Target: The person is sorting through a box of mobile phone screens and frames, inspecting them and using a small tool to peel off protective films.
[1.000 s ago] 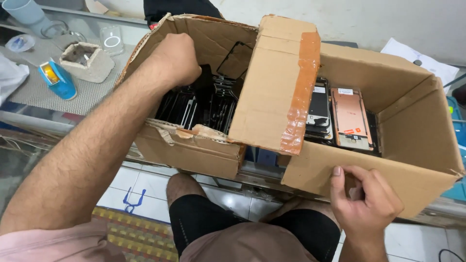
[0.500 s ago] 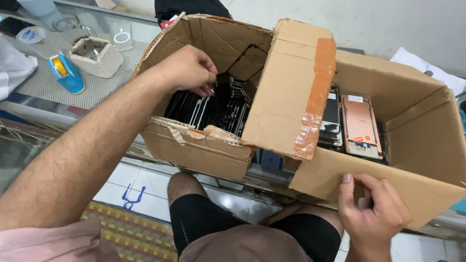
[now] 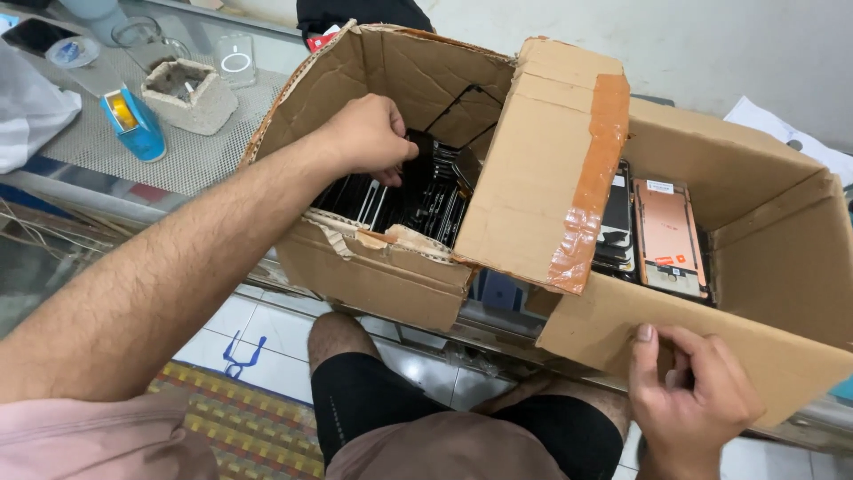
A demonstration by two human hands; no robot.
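A stack of black phone screens stands on edge inside the left cardboard box. The left hand reaches into this box, fingers curled, pinching the top edge of one screen. The right hand is well apart, gripping the near wall of the right cardboard box, thumb outside. That box holds copper-backed screens.

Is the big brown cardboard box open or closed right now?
Open. The brown cardboard box has its taped flap raised, and flat dark panels stand exposed inside, where the left hand reaches.
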